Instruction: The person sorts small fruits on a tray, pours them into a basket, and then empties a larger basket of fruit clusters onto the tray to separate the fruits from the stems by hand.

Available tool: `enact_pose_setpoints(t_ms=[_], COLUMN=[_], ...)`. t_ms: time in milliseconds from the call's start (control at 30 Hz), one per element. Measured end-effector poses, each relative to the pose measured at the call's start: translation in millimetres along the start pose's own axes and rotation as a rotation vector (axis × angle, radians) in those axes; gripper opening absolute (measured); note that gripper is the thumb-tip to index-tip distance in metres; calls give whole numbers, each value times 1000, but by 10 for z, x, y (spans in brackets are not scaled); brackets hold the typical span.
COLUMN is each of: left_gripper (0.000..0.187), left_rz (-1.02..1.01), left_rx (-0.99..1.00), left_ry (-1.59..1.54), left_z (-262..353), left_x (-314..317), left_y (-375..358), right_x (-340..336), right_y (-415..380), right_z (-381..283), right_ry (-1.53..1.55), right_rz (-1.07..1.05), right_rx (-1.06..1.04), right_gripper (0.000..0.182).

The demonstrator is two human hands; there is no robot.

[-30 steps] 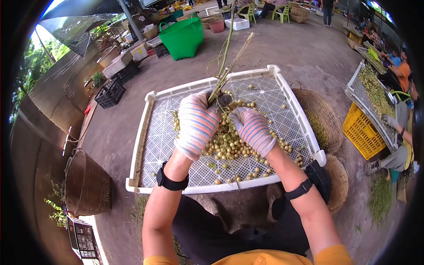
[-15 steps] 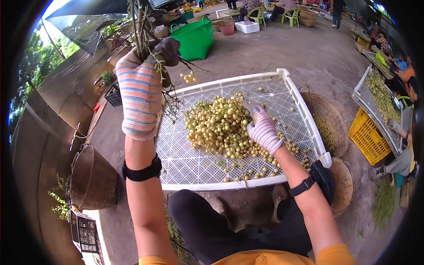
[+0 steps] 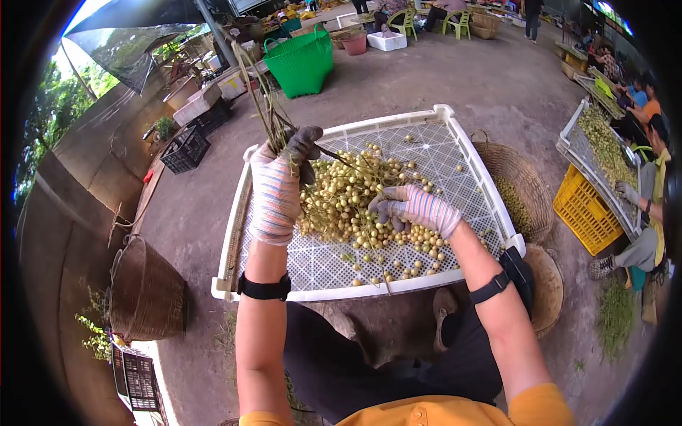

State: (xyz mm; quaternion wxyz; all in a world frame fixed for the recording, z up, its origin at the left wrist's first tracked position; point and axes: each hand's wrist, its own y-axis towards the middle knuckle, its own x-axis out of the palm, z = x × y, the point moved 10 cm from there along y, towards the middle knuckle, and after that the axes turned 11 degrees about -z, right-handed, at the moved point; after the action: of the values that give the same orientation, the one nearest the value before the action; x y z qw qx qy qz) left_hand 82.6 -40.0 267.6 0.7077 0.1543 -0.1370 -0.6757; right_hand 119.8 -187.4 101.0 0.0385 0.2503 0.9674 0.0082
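My left hand (image 3: 284, 181), in a striped glove with dark fingertips, is closed around a bundle of bare stems (image 3: 264, 99). The stems stand up above the far left part of a white mesh tray (image 3: 312, 273). On the tray lies a heap of small round yellow-green fruits (image 3: 341, 192), with thin stalks among them. My right hand (image 3: 419, 209), gloved alike, is at the right side of the heap. Its fingers are curled together against the fruits and stalks; what sits between them is hidden. Loose fruits (image 3: 415, 266) lie near the tray's front edge.
Right of the tray stands a wicker basket (image 3: 522, 174) with fruits inside. A brown basket (image 3: 145, 287) and black crates (image 3: 185, 149) are at left. A green basket (image 3: 302, 64) stands beyond. At far right, people sit by another fruit tray (image 3: 604, 142) above a yellow crate (image 3: 586, 209).
My left hand has come down and right with the stems, closer to the heap. My right hand has shifted slightly left and down, its fingers now curled together.
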Motion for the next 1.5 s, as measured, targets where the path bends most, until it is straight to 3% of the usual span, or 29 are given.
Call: enact_pose_setpoints(t_ms=[67, 133, 200, 267, 333, 433, 500, 533, 600, 633, 667, 800, 867, 967, 1000, 1133, 1200, 1267, 1333, 1400, 1433, 1467, 1500], left_gripper=[22, 31, 35, 28, 23, 19, 17, 17, 19, 22, 22, 13, 14, 19, 18, 14, 14, 15, 16, 19, 15, 15, 14], left_rz=[3, -71, -176, -234, -146, -41, 2, 0, 13, 38, 40, 97, 78, 73, 71, 114, 61, -4, 46, -24, -97, -94, -208], left_rx=[-86, -170, -251, -264, -262, -258, -212, -212, -275, -258, -259, -337, -340, -299, -260, -149, -151, -96, -114, -151, -288, -289, -339], left_ry=[-64, -113, -196, -255, -279, -396, -425, -427, -239, -256, -256, -385, -392, -378, -404, -370, -256, -20, -26, 97, 74, 76, 122], left_z=[-502, -888, -1308, -1560, -1709, -1851, -1868, -1894, -1970, -1977, -2026, -2128, -2135, -2085, -2105, -1703, -1516, -1258, -1346, -1468, -1543, -1644, -1876], left_x=[50, 315, 562, 751, 706, 584, 556, 578, 592, 619, 613, 518, 493, 386, 313, 10, -134, -212, -338, -373, -346, -419, -397], left_y=[-77, -214, -319, -384, -384, -368, -355, -362, -413, -441, -446, -465, -468, -414, -375, -309, -284, -284, -276, -261, -317, -332, -352], right_x=[-117, -177, -192, -243, -189, -244, -256, -263, -335, -290, -293, -354, -419, -502, -539, -661, -549, -101, 279, 599, 652, 681, 650], right_y=[-17, 2, 96, 84, 0, -4, 11, -5, -105, -166, -167, -114, -169, -283, -280, -379, -332, -208, -56, 66, 92, 115, 145], right_z=[106, 88, 162, 225, 154, 364, 298, 280, 376, 294, 348, 559, 565, 633, 730, 671, 656, 261, 234, 501, 619, 721, 697], right_ry=[-74, -294, -321, -593, -743, -585, -221, -222, -808, -889, -888, -1023, -1028, -1052, -1009, -1111, -1211, -1513, -1432, -1506, -1525, -1544, -1485], right_rz=[94, 197, 219, 260, 271, 262, 345, 347, 319, 294, 292, 372, 325, 305, 325, 417, 287, 232, 64, -90, -85, -79, -127], right_rx=[170, 189, -50, 92, 198, 315, -40, -38, 482, 635, 635, 256, 571, 691, 552, 674, 681, 362, 192, 185, 138, 91, 188], right_gripper=[25, 22, 29, 28, 24, 27, 33, 33, 36, 34, 34, 31, 29, 27, 25, 21, 28, 35, 39, 36, 34, 33, 30])
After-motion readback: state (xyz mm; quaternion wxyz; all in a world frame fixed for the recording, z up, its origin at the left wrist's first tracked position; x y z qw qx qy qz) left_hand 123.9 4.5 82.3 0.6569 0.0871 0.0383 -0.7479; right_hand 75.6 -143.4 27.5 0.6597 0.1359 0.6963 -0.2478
